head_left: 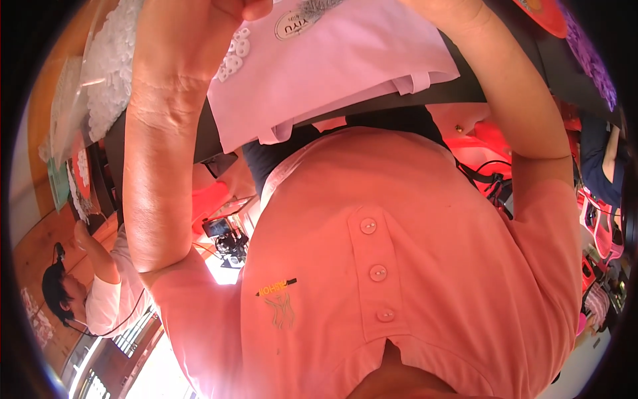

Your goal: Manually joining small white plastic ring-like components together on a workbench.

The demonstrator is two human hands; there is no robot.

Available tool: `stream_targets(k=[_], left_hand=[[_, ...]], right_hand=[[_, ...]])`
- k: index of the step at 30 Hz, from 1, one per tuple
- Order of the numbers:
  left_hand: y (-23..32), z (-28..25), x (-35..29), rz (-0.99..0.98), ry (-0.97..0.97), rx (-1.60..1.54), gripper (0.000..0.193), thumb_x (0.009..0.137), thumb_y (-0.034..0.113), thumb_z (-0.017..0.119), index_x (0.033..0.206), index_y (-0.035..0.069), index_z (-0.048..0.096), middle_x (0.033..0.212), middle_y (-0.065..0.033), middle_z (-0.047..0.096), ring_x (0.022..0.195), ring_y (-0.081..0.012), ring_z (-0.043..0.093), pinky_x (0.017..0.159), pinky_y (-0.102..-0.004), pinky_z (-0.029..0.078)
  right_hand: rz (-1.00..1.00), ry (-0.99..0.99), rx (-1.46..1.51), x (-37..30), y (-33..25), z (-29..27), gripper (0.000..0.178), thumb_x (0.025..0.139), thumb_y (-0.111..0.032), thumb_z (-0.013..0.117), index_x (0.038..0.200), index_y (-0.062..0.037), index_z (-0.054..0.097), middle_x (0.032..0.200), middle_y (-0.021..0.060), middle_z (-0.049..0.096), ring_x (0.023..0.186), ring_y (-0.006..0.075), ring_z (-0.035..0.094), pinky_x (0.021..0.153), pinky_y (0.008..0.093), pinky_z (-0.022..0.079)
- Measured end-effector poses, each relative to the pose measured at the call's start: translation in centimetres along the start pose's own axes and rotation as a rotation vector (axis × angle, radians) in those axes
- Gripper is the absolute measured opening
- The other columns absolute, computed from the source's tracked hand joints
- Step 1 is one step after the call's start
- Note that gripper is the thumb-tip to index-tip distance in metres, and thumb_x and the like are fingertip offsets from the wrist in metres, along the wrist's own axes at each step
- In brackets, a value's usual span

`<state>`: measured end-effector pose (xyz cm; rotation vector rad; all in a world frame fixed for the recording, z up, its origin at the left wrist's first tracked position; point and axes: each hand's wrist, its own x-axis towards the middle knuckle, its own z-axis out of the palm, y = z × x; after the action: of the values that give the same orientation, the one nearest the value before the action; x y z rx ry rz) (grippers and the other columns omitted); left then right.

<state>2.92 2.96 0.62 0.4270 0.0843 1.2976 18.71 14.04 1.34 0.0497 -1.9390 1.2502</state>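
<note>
Now your left hand [239, 8] is fisted at the pale pink garment [332, 66]. Your right hand [442, 10] grips its far edge, forearms raised.

A folded garment [332, 66] is laid on the bench [478, 80] at the top centre of the view, directly beyond the person's chest. The left hand [239, 10] is set on the garment's left top edge, just above a small cluster of rings [234, 56] lying on the cloth. The right hand [445, 13] is placed at the garment's right top edge. A bag of small rings [109, 73] is seen to the left of the left forearm, on the bench. Another person [100, 286] is positioned at lower left, well apart from the garment. A further figure [601, 163] is found at the far right edge.
</note>
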Motion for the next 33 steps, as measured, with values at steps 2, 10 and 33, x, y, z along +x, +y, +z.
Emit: stream_targets(k=[2, 10, 33], left_hand=[[0.1, 0.4, -0.2, -0.008, 0.011, -0.008, 0.015, 0.090, 0.015, 0.057, 0.082, 0.003, 0.061, 0.071, -0.0051, 0.060, 0.059, -0.0134, 0.055, 0.051, -0.0265, 0.044], [-1.8, 4.5, -1.0, 0.327, 0.758, 0.900, 0.011, 0.087, 0.012, 0.059, 0.081, 0.003, 0.060, 0.068, -0.0043, 0.059, 0.055, -0.0128, 0.055, 0.047, -0.0257, 0.042], [0.0, -2.1, -13.8, 0.588, 1.227, 2.337, 0.013, 0.082, 0.000, 0.061, 0.095, 0.001, 0.064, 0.086, -0.0154, 0.061, 0.079, -0.0336, 0.062, 0.069, -0.0418, 0.049]], right_hand=[[-0.037, -0.007, -0.065, 0.0, -0.1, 0.1, 0.001, 0.086, 0.002, 0.063, 0.085, 0.0024, 0.063, 0.077, 0.0006, 0.063, 0.073, 0.0050, 0.058, 0.065, 0.0205, 0.047], [0.128, 0.004, 0.125, 0.1, -0.3, 0.8, 0.003, 0.086, 0.003, 0.064, 0.089, 0.0025, 0.064, 0.077, 0.0009, 0.062, 0.070, 0.0056, 0.057, 0.061, 0.0204, 0.046], [0.414, -0.130, 0.124, -0.6, 0.1, 1.7, 0.005, 0.087, -0.001, 0.063, 0.091, 0.0019, 0.065, 0.078, 0.0009, 0.062, 0.072, 0.0066, 0.056, 0.067, 0.0219, 0.047]])
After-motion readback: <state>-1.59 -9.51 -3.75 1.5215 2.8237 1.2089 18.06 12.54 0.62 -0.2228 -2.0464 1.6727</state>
